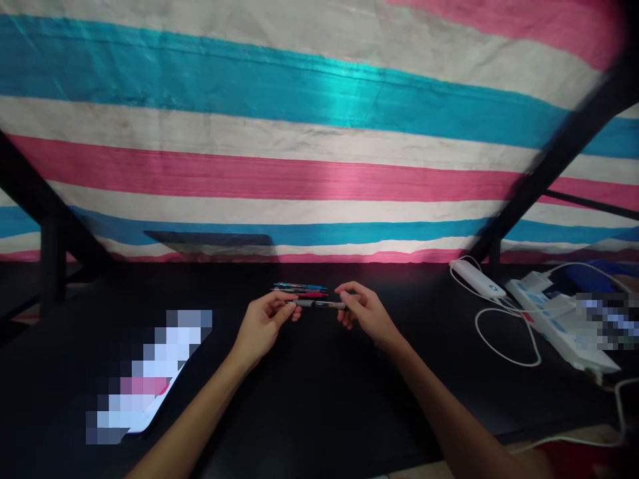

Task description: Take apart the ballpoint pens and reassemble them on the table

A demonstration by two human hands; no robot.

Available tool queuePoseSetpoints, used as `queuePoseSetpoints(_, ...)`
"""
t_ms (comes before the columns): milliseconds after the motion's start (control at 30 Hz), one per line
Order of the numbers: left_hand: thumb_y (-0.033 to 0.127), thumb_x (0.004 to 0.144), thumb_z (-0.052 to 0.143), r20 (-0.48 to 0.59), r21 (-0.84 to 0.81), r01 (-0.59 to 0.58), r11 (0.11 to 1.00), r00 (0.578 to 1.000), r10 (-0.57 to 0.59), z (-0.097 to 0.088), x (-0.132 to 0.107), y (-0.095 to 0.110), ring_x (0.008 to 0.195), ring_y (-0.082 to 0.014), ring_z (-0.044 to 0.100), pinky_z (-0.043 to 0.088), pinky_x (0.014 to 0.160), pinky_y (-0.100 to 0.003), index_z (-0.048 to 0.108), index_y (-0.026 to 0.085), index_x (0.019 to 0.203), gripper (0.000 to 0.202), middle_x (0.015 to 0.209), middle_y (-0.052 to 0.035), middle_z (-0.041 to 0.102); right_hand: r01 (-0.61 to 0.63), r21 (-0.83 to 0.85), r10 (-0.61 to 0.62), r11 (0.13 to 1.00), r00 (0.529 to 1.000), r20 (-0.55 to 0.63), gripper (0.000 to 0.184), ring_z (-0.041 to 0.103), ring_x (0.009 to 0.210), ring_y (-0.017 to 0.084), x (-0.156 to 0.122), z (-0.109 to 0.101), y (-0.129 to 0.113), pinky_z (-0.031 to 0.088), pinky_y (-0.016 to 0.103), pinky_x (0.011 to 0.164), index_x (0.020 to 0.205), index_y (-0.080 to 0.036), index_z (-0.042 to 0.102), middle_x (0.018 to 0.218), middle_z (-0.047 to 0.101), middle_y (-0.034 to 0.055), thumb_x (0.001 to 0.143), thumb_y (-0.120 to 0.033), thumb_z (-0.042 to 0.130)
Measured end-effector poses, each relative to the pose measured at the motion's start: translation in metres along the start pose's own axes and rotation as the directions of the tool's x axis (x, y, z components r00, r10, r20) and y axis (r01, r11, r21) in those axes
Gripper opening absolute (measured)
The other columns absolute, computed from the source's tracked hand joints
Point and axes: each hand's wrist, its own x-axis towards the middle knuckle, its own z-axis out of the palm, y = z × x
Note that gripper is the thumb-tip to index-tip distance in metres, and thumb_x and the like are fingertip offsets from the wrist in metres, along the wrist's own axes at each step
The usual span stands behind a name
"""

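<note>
Between my two hands a pen (319,304) with a grey end and a clear, dark-tipped barrel lies level, crosswise to me. My left hand (264,319) pinches its grey end between thumb and fingers. At the other end, the thumb and fingers of my right hand (367,311) close on the barrel. Just behind it on the black table, several pens lie side by side, among them a blue pen (299,286) and a red pen (317,295). My left fingers partly cover their left ends.
On the black table (319,412), a phone with a blurred screen (154,372) lies at left. A white power strip (559,322), a white power bank (478,278) and loose cables occupy the right. Black slanted bars (549,159) and a striped sheet (299,179) stand behind.
</note>
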Motion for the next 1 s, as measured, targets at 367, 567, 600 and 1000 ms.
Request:
queuePoseSetpoints(367,0.024,0.073,0.070,-0.026,0.025,-0.025,0.999,0.999,0.026,0.000,-0.001,0.003,0.064,-0.0132,0.062,0.047,0.067,-0.027,0.065,0.013,0.086,0.018,0.068,-0.0016,0.066,-0.005,-0.032,0.004,0.999,1.000,-0.015,0.028,0.052,0.047,0.009,0.002,-0.002,0.002,0.040,0.020,0.041,0.085,-0.016,0.065,0.062,0.062,0.0004,0.079,-0.044,0.062)
queuePoseSetpoints(567,0.023,0.075,0.068,-0.028,0.070,-0.059,0.996,0.998,0.061,-0.003,-0.001,0.002,0.064,-0.0136,0.062,0.048,0.066,-0.026,0.064,0.013,0.086,0.016,0.067,-0.0015,0.067,0.020,-0.005,-0.020,1.000,0.999,-0.043,0.021,0.052,0.047,0.009,-0.001,-0.001,-0.001,0.044,0.021,0.045,0.081,-0.016,0.064,0.059,0.061,-0.0014,0.068,-0.029,0.074)
queuePoseSetpoints(600,0.022,0.075,0.067,-0.032,0.104,-0.074,0.992,0.996,0.078,-0.003,-0.001,0.002,0.065,-0.0140,0.063,0.049,0.066,-0.027,0.064,0.014,0.086,0.015,0.067,-0.0014,0.067,-0.016,0.026,0.017,1.000,0.999,-0.039,0.020,0.051,0.044,0.008,-0.001,0.000,0.000,0.042,0.021,0.043,0.077,-0.015,0.063,0.056,0.060,-0.0015,0.069,-0.029,0.074)
queuePoseSetpoints(1000,0.019,0.081,0.060,0.077,0.491,-0.428,0.759,0.889,0.452,0.006,-0.017,0.004,0.091,-0.0213,0.065,0.049,0.086,-0.032,0.069,0.021,0.084,0.009,0.091,-0.0061,0.071,-0.602,0.440,0.487,0.666,0.798,0.354,0.031,0.024,0.035,0.001,0.003,-0.018,-0.001,0.012,0.013,0.033,0.054,-0.016,0.044,0.041,0.042,-0.0062,0.069,-0.027,0.070)
